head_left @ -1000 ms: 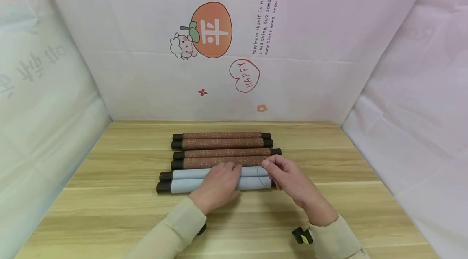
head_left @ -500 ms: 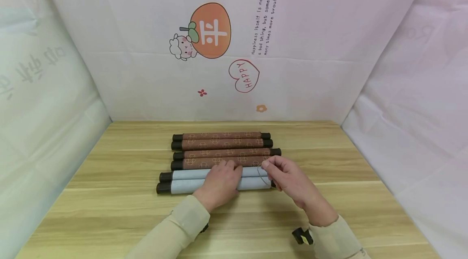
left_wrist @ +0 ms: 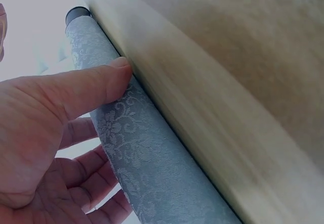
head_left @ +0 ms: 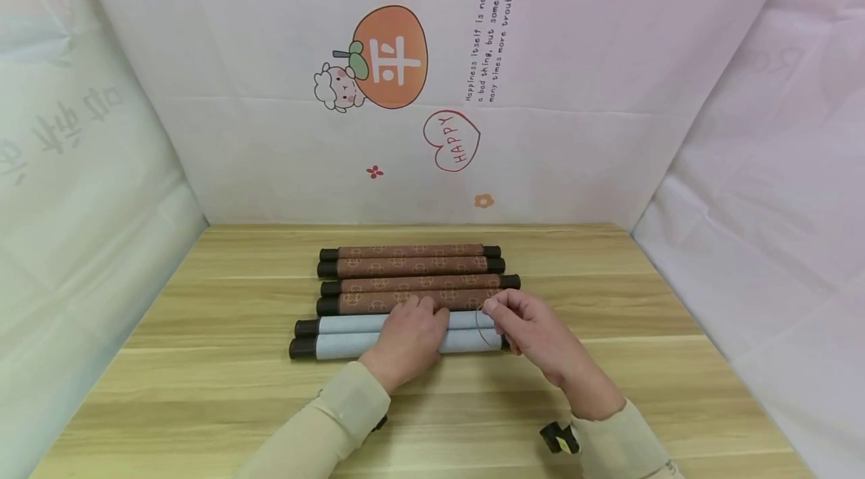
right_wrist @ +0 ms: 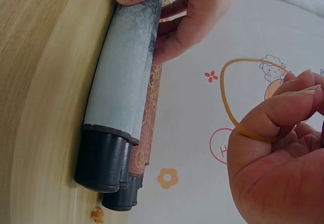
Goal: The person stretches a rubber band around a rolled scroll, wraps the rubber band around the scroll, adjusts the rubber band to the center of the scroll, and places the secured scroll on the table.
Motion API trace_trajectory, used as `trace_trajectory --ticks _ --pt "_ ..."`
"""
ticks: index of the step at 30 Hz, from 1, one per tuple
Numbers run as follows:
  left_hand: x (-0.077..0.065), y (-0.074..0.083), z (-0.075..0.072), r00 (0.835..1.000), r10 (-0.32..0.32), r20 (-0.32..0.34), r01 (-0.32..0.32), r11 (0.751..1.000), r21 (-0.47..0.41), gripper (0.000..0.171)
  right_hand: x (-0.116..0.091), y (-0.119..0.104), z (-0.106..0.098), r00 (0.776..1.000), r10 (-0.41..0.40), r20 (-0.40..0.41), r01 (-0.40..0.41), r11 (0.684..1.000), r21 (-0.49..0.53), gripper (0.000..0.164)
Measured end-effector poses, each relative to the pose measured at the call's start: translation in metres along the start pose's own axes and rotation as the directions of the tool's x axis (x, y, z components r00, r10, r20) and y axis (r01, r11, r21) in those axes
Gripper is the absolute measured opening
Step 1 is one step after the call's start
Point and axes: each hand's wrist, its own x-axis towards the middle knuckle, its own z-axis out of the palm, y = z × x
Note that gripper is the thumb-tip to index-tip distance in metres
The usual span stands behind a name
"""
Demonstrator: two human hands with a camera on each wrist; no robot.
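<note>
A light blue hanging scroll [head_left: 338,344], rolled from both ends into two parallel rolls with black end caps, lies nearest on the table. My left hand [head_left: 410,332] grips it right of its middle. In the left wrist view the thumb [left_wrist: 109,82] presses the near side of the patterned cloth while the fingers curl behind the far side. Over the scroll's right end, my right hand [head_left: 530,325] is raised, pinching a yellowish rubber band [right_wrist: 222,86]. The band hangs as an open loop between finger and thumb, apart from the scroll in the right wrist view.
Just behind lie two brown scrolls with gold patterns, the nearer one [head_left: 378,302] close against the blue scroll and the farther one [head_left: 385,266] beyond it. A small amber thing [right_wrist: 97,215] lies near the black end caps. White printed cloth [head_left: 568,149] walls in the wooden table [head_left: 223,389].
My left hand has shifted slightly right along the blue scroll. The right hand stays almost in place; its rubber band sways a little.
</note>
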Motion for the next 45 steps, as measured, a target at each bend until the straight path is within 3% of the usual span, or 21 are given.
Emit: trace_trajectory --ticks 4,9,15,18,28,36,45 --pt "-0.002 0.001 -0.003 1.0 -0.001 -0.002 0.001 1.0 -0.016 0.032 -0.001 0.0 0.0 1.0 -0.003 0.003 0.003 1.0 -0.006 0.037" --pt "-0.005 0.001 -0.006 0.999 0.006 0.05 -0.002 0.997 -0.077 0.026 -0.002 -0.001 0.001 1.0 0.018 0.0 -0.018 1.0 0.001 0.042" --pt "-0.009 0.0 -0.007 0.988 -0.004 0.155 0.035 0.979 -0.2 0.056 -0.003 -0.002 0.002 1.0 0.022 0.002 -0.022 1.0 0.001 0.038" --pt "-0.011 0.001 -0.007 0.984 -0.004 0.179 0.043 0.976 -0.215 0.061 -0.003 -0.002 0.002 1.0 0.016 0.01 -0.016 1.0 -0.005 0.036" --pt "-0.01 0.002 -0.001 0.98 -0.019 0.2 0.053 0.985 -0.165 0.077 -0.003 -0.001 0.002 1.0 -0.003 0.022 0.004 1.0 -0.014 0.036" --pt "-0.007 -0.001 0.0 0.979 -0.014 0.206 0.058 0.977 -0.207 0.07 -0.003 -0.001 0.002 1.0 0.0 0.02 0.001 1.0 -0.008 0.036" --pt "-0.007 -0.004 0.004 0.986 0.051 0.161 -0.014 0.975 -0.222 0.065 -0.003 0.0 0.002 1.0 0.003 0.02 -0.003 1.0 0.004 0.034"
